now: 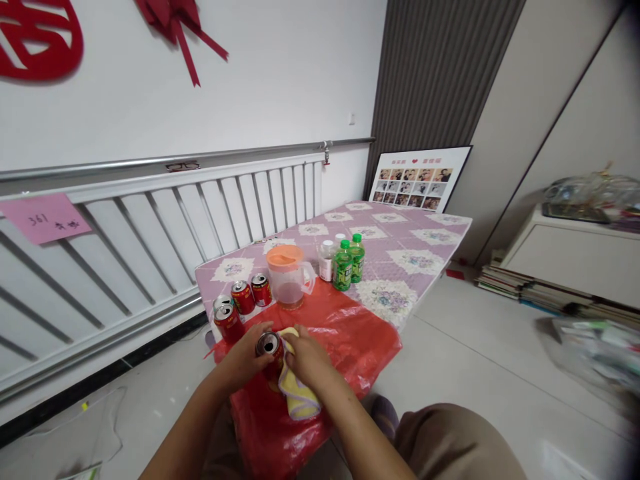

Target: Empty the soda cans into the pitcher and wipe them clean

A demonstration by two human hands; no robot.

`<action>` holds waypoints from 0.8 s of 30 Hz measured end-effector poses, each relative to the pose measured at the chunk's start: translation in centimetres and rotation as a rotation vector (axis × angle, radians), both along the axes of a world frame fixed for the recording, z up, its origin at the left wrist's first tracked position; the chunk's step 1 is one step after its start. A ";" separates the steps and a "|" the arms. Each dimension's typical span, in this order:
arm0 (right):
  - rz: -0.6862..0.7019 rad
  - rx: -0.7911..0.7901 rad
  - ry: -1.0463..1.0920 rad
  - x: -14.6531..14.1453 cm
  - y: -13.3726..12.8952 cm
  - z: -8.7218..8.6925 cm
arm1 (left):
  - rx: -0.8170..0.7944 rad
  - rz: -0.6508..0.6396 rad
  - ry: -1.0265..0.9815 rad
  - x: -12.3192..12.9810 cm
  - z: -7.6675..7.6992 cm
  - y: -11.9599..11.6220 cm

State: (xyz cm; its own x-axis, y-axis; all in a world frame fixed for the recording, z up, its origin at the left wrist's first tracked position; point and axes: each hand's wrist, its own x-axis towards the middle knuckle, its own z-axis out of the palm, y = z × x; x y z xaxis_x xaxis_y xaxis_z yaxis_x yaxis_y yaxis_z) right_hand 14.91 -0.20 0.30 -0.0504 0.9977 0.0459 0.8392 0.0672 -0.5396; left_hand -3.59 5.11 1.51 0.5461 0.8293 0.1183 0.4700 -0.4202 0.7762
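My left hand (pixel 247 358) is wrapped round a dark red drink can (pixel 271 353), whose top opening faces up toward me. In my right hand (pixel 307 355) is a yellow cloth (pixel 297 395) with a pale purple edge, pressed against the can's right side. The cloth hangs down over a red plastic sheet (pixel 345 327) spread on the table's near end. Left of my hands stand several opened cans, among them a red can (pixel 229 324) at the front and another red can (pixel 243 297) behind it. A clear pitcher (pixel 287 283) with an orange lid is just beyond my hands.
Behind the pitcher's right side stand green-capped bottles (pixel 343 268) and white-capped bottles (pixel 327 261). A purple flowered tablecloth (pixel 395 260) covers the table. A white radiator (pixel 165 213) runs along the left wall. A photo board (pixel 420 177) leans at the far end.
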 end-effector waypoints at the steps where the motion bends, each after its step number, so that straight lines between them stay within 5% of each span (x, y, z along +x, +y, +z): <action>1: -0.009 -0.023 -0.014 -0.1 -0.1 -0.4 | -0.004 -0.003 0.009 -0.1 0.1 0.0; 8: -0.042 -0.059 -0.051 -0.3 -0.4 -1.4 | -0.008 -0.039 0.081 -0.4 0.7 0.0; 16: -0.029 0.023 0.006 -0.3 -0.4 -0.7 | 0.193 0.233 0.238 0.7 -0.2 -1.4; 24: -0.005 0.057 0.031 -0.3 0.1 0.6 | 0.121 0.009 0.107 0.4 0.3 -0.6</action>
State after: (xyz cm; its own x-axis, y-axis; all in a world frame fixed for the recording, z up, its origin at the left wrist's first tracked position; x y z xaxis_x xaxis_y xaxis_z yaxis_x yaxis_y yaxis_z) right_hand 14.58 -0.12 0.88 -0.0436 0.9936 0.1041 0.8227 0.0948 -0.5605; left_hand -3.20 4.48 1.82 0.5533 0.8176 0.1595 0.5517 -0.5031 0.6652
